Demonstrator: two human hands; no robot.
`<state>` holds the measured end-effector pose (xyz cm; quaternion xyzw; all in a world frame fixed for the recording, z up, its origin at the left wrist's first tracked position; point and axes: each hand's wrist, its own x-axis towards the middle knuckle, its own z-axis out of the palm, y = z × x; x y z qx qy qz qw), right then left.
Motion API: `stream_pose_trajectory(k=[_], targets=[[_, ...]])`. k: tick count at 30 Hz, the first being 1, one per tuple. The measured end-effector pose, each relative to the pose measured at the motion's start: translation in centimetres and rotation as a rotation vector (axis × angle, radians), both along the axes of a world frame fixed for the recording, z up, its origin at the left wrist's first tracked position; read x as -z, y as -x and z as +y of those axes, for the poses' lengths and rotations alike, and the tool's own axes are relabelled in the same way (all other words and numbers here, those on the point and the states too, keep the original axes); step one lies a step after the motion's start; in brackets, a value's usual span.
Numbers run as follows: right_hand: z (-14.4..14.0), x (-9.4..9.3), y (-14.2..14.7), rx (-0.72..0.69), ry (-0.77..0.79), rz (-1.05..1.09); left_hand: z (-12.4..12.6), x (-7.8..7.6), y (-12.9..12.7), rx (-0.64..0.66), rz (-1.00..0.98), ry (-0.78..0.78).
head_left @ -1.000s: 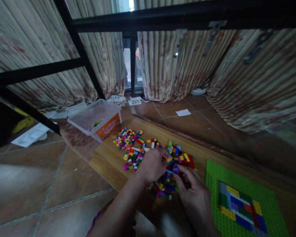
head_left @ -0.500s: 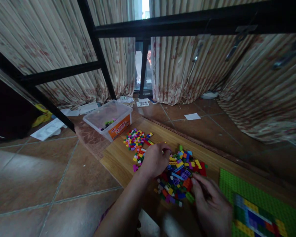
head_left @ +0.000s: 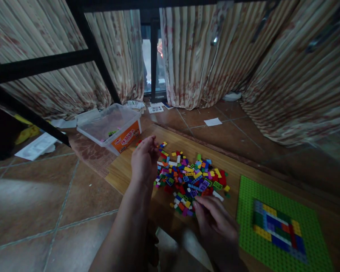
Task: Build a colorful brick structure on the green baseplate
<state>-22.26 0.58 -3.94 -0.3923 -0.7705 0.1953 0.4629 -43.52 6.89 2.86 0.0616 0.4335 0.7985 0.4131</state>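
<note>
- My right hand lies nearest to me, low over the near edge of the wooden board; its fingers are loosely curled, their tips at the near rim of the heap of small coloured plastic building bricks, and I cannot tell whether they pinch a brick
- Just to the right of that hand lies the flat green studded baseplate, with a patch of yellow, blue, red and white flat bricks pressed onto its middle
- My left hand reaches further out, over the left end of the brick heap; its fingers are drawn together and bent down, and from here I cannot tell whether they grip anything
- The bricks are spread on the board between my two hands and beyond them, a loose scatter of red, yellow, blue, purple, green and white pieces, well to the left of the baseplate
- Past my left hand, just off the far left corner of the board, stands the clear plastic storage box with the orange label, tilted a little, with a few bricks inside
- The brown tiled floor runs all around, with white papers lying on it
- Furthest off hang the striped beige curtains, behind a black metal frame
</note>
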Motion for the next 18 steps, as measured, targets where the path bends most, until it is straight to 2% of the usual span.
stream_pose_trajectory(k=[3, 7, 10, 18], targets=[[-1.1, -0.1, 1.2, -0.100, -0.027, -0.094, 0.0, -0.3, 0.6, -0.038, -0.127, 0.017], [-2.8, 0.4, 3.0, -0.237, -0.107, -0.180, 0.0, -0.5, 0.8, -0.077, -0.164, 0.000], [-3.6, 0.9, 3.6, -0.313, -0.073, -0.239, 0.0, -0.7, 0.8, -0.081, -0.154, -0.012], [-2.7, 1.5, 2.5, -0.211, 0.094, -0.356, -0.5, -1.1, 1.7, -0.177, -0.134, -0.032]])
